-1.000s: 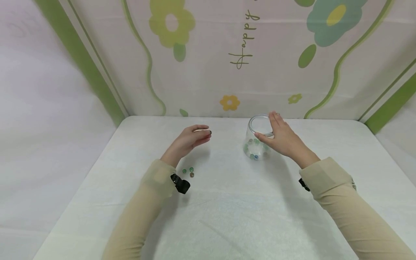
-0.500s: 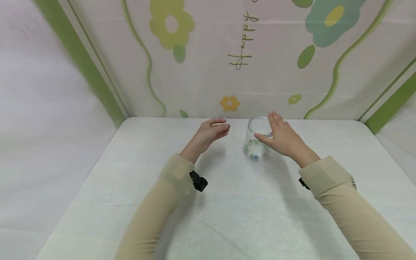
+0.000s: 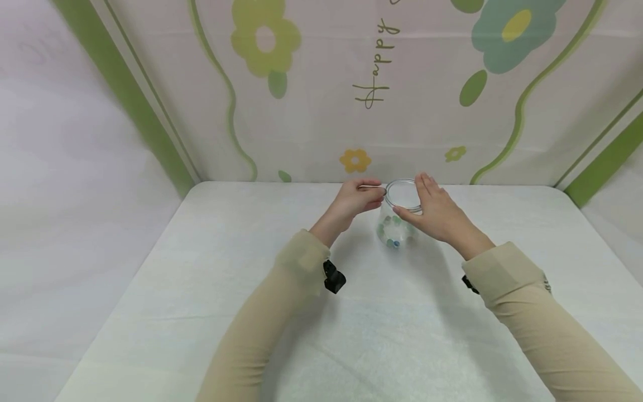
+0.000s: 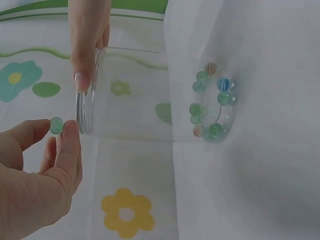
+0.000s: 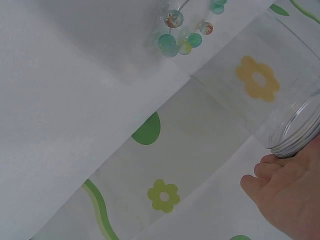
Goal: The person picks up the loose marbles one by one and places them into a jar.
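A clear jar [image 3: 402,215] stands upright toward the back of the table, several green, blue and brown-streaked marbles [image 4: 216,132] ringed on its bottom. My right hand [image 3: 438,215] holds the jar by its rim, thumb on the near side and fingers on the far right side. In the right wrist view those fingers [image 5: 267,172] lie right at the rim. Left of the mouth, my left hand [image 3: 355,200] pinches a green marble [image 4: 56,125] between thumb and fingertip. The marble is level with the rim in the left wrist view, just outside the opening.
A white cloth covers the table [image 3: 402,335]. Close behind the jar, a floral backdrop [image 3: 311,128] rises from the table's back edge. Black wrist cameras [image 3: 334,277] sit at both cuffs. My left forearm [image 3: 281,301] crosses over the table's middle.
My left hand has moved right and slightly back, carrying the pinched marble to the jar's rim. Loose marbles seen earlier beside the left wrist are now out of sight. The right hand stays put.
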`<state>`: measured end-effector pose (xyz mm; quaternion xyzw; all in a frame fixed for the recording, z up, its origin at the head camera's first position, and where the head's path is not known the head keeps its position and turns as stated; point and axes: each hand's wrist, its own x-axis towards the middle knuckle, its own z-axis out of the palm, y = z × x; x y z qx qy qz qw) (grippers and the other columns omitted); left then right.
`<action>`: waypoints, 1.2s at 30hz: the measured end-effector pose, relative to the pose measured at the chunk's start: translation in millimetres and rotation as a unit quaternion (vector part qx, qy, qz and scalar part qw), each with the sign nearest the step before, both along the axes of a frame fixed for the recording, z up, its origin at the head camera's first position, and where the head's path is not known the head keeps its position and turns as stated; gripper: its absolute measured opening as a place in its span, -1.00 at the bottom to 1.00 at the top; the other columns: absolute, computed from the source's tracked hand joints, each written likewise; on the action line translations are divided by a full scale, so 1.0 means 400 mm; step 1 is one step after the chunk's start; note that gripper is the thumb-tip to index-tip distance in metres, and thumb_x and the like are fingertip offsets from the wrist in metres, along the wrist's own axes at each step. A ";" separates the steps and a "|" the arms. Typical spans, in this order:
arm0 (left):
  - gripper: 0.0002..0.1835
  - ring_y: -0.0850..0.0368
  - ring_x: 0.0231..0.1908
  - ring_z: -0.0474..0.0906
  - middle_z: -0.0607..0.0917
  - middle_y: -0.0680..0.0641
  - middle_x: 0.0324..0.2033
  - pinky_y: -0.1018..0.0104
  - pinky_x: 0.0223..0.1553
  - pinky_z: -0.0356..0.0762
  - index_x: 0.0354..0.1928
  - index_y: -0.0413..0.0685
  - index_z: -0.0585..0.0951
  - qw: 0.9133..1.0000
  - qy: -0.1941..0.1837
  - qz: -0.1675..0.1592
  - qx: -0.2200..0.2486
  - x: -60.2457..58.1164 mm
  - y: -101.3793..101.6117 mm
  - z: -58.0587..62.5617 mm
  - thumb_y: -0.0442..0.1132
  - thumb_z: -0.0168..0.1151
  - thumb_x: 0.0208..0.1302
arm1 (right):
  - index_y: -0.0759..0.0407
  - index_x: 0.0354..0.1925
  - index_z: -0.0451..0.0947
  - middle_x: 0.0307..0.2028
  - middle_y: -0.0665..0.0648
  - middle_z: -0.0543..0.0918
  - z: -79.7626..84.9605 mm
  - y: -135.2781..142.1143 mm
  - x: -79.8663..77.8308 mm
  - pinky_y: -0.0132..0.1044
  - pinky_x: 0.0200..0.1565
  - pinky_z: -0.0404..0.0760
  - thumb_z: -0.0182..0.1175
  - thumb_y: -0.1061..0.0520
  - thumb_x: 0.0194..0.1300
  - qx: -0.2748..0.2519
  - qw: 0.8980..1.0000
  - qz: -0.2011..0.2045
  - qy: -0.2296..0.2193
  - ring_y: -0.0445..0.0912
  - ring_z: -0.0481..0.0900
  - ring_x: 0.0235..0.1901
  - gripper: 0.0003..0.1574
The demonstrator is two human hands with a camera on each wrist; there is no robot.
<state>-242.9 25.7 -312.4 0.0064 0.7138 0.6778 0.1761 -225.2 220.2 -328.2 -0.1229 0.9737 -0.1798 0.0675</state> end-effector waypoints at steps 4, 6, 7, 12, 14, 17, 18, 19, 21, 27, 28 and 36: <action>-0.60 -0.03 0.09 0.59 0.59 -0.22 0.08 0.31 0.11 0.61 0.20 -0.20 0.47 1.000 0.003 -0.004 -0.002 0.002 0.017 0.002 -0.30 0.16 0.35 | 0.38 0.47 -0.40 0.49 0.37 -0.35 -0.002 0.000 -0.002 0.23 0.47 -0.18 -0.14 -0.47 0.33 -0.004 1.000 -0.001 -0.007 0.24 -0.34 0.49 0.26; -0.62 -0.04 0.09 0.58 0.59 -0.21 0.08 0.31 0.11 0.61 0.18 -0.20 0.48 1.000 0.005 -0.004 -0.002 0.004 0.023 0.004 -0.30 0.16 0.34 | 0.37 0.47 -0.41 0.50 0.36 -0.36 -0.004 -0.001 -0.003 0.23 0.47 -0.18 -0.15 -0.48 0.32 -0.005 1.000 -0.001 -0.009 0.24 -0.35 0.49 0.27; -0.62 -0.04 0.09 0.58 0.60 -0.21 0.08 0.30 0.11 0.61 0.17 -0.20 0.48 1.000 0.006 -0.003 -0.001 0.005 0.025 0.004 -0.30 0.16 0.34 | 0.37 0.47 -0.41 0.50 0.36 -0.36 -0.004 -0.001 -0.002 0.23 0.47 -0.18 -0.15 -0.48 0.32 -0.006 1.000 -0.001 -0.010 0.24 -0.35 0.49 0.27; -0.64 -0.04 0.07 0.59 0.61 -0.21 0.05 0.27 0.11 0.62 0.14 -0.20 0.51 1.000 0.008 0.005 -0.002 0.005 0.031 0.003 -0.29 0.18 0.33 | 0.38 0.47 -0.41 0.50 0.36 -0.36 -0.003 -0.001 0.000 0.22 0.48 -0.19 -0.14 -0.46 0.33 -0.009 1.000 -0.001 -0.011 0.24 -0.35 0.49 0.26; -0.64 -0.05 0.06 0.60 0.61 -0.21 0.05 0.27 0.11 0.62 0.13 -0.20 0.51 1.000 0.007 0.007 -0.002 0.005 0.032 0.002 -0.29 0.19 0.32 | 0.38 0.47 -0.41 0.50 0.36 -0.36 -0.001 -0.002 0.001 0.22 0.48 -0.19 -0.14 -0.45 0.33 -0.010 1.000 -0.001 -0.011 0.23 -0.35 0.49 0.26; -0.65 -0.05 0.04 0.61 0.62 -0.20 0.03 0.27 0.09 0.63 0.11 -0.20 0.52 1.000 0.004 0.014 0.001 0.004 0.033 0.000 -0.29 0.21 0.31 | 0.38 0.47 -0.41 0.50 0.37 -0.35 0.000 -0.002 0.002 0.23 0.47 -0.18 -0.13 -0.45 0.34 -0.011 1.000 0.001 -0.011 0.23 -0.35 0.49 0.25; -0.65 -0.04 0.04 0.61 0.62 -0.20 0.03 0.27 0.09 0.63 0.11 -0.20 0.52 1.000 0.003 0.014 0.001 0.004 0.033 -0.002 -0.29 0.21 0.31 | 0.38 0.47 -0.41 0.50 0.37 -0.35 0.000 -0.002 0.003 0.23 0.47 -0.18 -0.13 -0.45 0.34 -0.011 1.000 0.001 -0.009 0.23 -0.35 0.49 0.25; -0.65 -0.04 0.04 0.61 0.62 -0.20 0.03 0.27 0.10 0.62 0.11 -0.20 0.52 1.000 0.004 0.014 0.001 0.004 0.033 -0.002 -0.28 0.20 0.31 | 0.38 0.47 -0.41 0.50 0.37 -0.34 -0.001 -0.002 0.003 0.23 0.47 -0.18 -0.13 -0.45 0.34 -0.011 1.000 0.001 -0.008 0.23 -0.35 0.49 0.25; -0.65 -0.04 0.05 0.60 0.61 -0.19 0.04 0.25 0.13 0.61 0.12 -0.20 0.52 1.000 0.004 0.013 0.006 0.003 0.033 -0.004 -0.28 0.20 0.32 | 0.38 0.47 -0.41 0.50 0.37 -0.34 -0.001 -0.002 0.003 0.23 0.47 -0.18 -0.14 -0.45 0.34 -0.010 1.000 0.002 -0.006 0.23 -0.35 0.49 0.25; -0.64 -0.03 0.08 0.59 0.60 -0.18 0.08 0.25 0.13 0.61 0.15 -0.19 0.50 1.000 0.005 0.009 0.012 0.003 0.027 -0.008 -0.29 0.18 0.33 | 0.38 0.46 -0.42 0.49 0.36 -0.36 -0.002 -0.001 0.002 0.22 0.48 -0.19 -0.14 -0.45 0.34 -0.010 1.000 0.001 -0.008 0.23 -0.36 0.49 0.26; -0.64 -0.03 0.08 0.58 0.59 -0.17 0.09 0.26 0.12 0.61 0.15 -0.19 0.50 1.000 0.005 0.010 0.011 0.003 0.025 -0.009 -0.29 0.18 0.33 | 0.38 0.46 -0.42 0.50 0.36 -0.37 -0.002 0.000 0.001 0.23 0.48 -0.19 -0.14 -0.45 0.34 -0.010 1.000 0.000 -0.009 0.23 -0.36 0.49 0.25; -0.63 -0.02 0.09 0.58 0.59 -0.16 0.09 0.29 0.08 0.64 0.15 -0.17 0.50 1.000 -0.003 0.016 -0.006 -0.001 0.004 -0.021 -0.30 0.19 0.32 | 0.39 0.46 -0.39 0.49 0.37 -0.34 -0.002 0.000 0.001 0.25 0.46 -0.15 -0.12 -0.43 0.35 -0.008 1.000 -0.004 -0.002 0.26 -0.33 0.49 0.24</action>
